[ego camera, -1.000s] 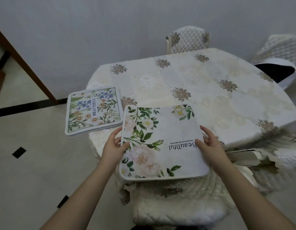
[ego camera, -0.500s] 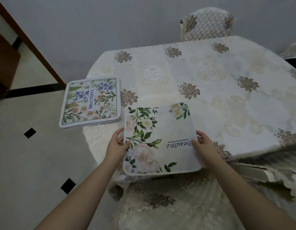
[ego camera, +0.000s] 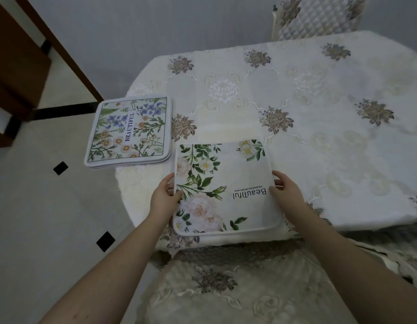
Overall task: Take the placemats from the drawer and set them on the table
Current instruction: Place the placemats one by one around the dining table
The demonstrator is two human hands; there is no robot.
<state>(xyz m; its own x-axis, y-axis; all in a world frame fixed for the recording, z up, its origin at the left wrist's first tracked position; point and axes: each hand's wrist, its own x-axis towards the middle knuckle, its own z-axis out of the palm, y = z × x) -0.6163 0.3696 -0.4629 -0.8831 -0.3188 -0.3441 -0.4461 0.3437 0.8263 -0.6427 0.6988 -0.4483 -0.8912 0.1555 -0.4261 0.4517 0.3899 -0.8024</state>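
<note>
Head view: a tabletop point(ego camera: 319, 94) under a cream embroidered cloth fills the upper right. At its far edge stands a quilted chair point(ego camera: 317, 15); another chair point(ego camera: 226, 288), draped in the same floral fabric, sits tucked in at the near edge, right below the hands. A dark wooden frame point(ego camera: 62, 52) runs diagonally at the upper left, over a pale floor point(ego camera: 50, 218) with small black diamond tiles.

A stack point(ego camera: 130, 132) of mats with blue and orange flowers and the word BEAUTIFUL lies at the tabletop's left edge, its left part overhanging the rim. Its lettering runs away from the viewer, bottom to top.

Just beside the stack, to its right and nearer, lies the mat point(ego camera: 223, 185) with white flowers and green leaves. It is roughly square with rounded corners, flat on the cloth near the front edge, apart from the stack. Its word "Beautiful" reads upside down from here, so its top faces the person.

The left hand point(ego camera: 164, 199) grips the mat's left edge, thumb on top, fingers curled at the rim. The right hand point(ego camera: 285, 190) holds the right edge likewise, thumb on top beside the lettering. Both grips are closed on the mat. Nothing lies between the mat and the rest of the cloth beyond it.
</note>
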